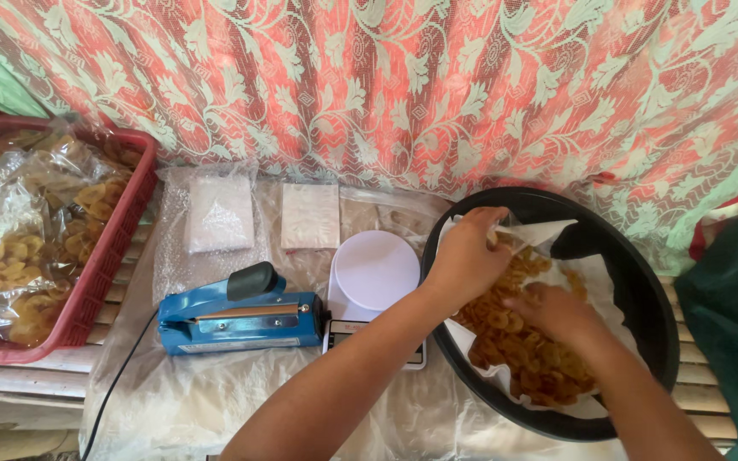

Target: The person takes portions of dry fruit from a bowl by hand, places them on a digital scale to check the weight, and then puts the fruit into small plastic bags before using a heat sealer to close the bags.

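Observation:
A big black round pan (642, 282) lined with white paper holds a heap of golden fried chips (533, 358). My left hand (465, 254) reaches over the pan's left rim and pinches the mouth of a clear plastic bag (530, 232), holding it up. My right hand (555, 312) lies palm down on the chips beside that bag, its fingers curled into the heap. Whether it holds any chips is hidden.
A white kitchen scale (375, 273) stands left of the pan, and a blue heat sealer (237, 318) lies beside it. Two stacks of clear bags (220, 213) lie behind them. A red crate (104, 256) at left holds several filled chip bags. A floral cloth hangs behind.

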